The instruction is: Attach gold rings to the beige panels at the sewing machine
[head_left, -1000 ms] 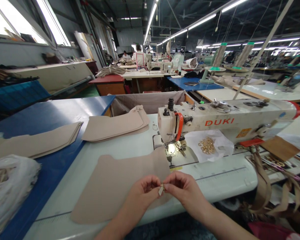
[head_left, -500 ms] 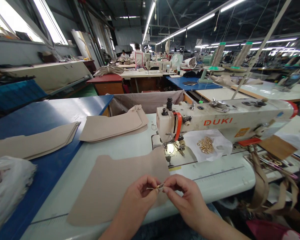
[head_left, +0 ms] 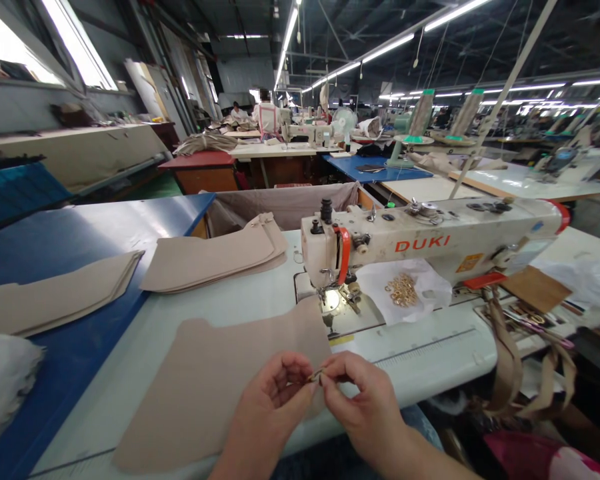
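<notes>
Between the fingertips of both hands is a small gold-coloured ring (head_left: pixel 316 377), with what looks like a narrow beige strip at it; fingers cover most of it. My left hand (head_left: pixel 267 410) pinches it from the left, with thumb and index finger closed. From the right, my right hand (head_left: pixel 365 397) pinches the same small piece. Under and beyond the hands a flat beige panel (head_left: pixel 220 373) lies on the sewing machine table, its far right corner near the machine's needle area. A pile of gold rings (head_left: pixel 403 291) rests on white paper (head_left: pixel 433 293) beside the machine head.
The sewing machine (head_left: pixel 430 233) stands behind my hands. A stack of beige panels (head_left: pixel 210 257) lies at its left, and more panels (head_left: pixel 65 293) sit on the blue table (head_left: pixel 97 230). Beige straps (head_left: pixel 503 353) hang at the right edge. A person (head_left: pixel 267 120) is in the background.
The view has turned slightly right, so the surroundings sit further left. Both hands keep pinching the small piece, their fingertips now closer together around it.
</notes>
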Motion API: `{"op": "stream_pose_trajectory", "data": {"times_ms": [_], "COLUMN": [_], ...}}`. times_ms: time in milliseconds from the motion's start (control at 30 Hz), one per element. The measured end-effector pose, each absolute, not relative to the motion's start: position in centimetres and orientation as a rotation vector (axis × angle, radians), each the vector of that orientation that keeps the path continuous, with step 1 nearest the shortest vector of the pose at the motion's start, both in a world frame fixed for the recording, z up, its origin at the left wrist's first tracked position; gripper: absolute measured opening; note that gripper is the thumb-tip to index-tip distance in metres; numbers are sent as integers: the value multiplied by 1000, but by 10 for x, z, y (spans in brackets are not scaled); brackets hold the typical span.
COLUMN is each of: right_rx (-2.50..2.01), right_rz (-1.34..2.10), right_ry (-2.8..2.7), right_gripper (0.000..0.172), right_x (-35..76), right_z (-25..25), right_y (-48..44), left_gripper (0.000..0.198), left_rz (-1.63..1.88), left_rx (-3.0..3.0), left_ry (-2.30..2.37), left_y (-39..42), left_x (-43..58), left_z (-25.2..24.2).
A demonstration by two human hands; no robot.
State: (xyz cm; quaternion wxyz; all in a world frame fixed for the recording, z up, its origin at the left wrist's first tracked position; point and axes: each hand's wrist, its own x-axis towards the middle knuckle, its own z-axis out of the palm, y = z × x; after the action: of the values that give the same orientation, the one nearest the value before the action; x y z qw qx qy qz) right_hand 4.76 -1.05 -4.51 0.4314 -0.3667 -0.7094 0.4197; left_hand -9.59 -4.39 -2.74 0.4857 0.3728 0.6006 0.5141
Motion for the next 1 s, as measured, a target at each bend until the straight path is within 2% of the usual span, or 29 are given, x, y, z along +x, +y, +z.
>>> {"op": "stream_pose_trajectory", "data": {"times_ms": [100, 233, 333, 400, 533, 833, 1000], "right_rx": [-911, -952, -941, -952, -1035, -985, -973], "right_rz": [1122, 1389, 1577, 1611, 1511, 1056, 978], "right_ry": [-1748, -1595, -1456, -1472, -1623, -2070, -2100], "right_gripper": [11, 8, 16, 16, 14, 14, 14], "right_x": [49, 50, 53, 55, 59, 64, 63], "right_z": [-43, -41, -40, -39, -33, -30, -34], "right_y": [-10, -9, -6, -4, -1, -3, -4], "left_gripper": [17, 10, 10, 9, 9, 7, 11], "left_rz": [1272, 1291, 1270, 1258, 1248, 1185, 1136], "left_rx": [1007, 1154, 1219, 1244, 1287, 1355, 1345], "left_ry": [1503, 1588, 1606, 1612, 1639, 1698, 1736], "left_y": [-46, -49, -50, -51, -54, -55, -56], "left_x": [-94, -93, -93, -93, -93, -95, -100], "left_z": [-28, -26, -26, -27, -31, -36, -36]}}
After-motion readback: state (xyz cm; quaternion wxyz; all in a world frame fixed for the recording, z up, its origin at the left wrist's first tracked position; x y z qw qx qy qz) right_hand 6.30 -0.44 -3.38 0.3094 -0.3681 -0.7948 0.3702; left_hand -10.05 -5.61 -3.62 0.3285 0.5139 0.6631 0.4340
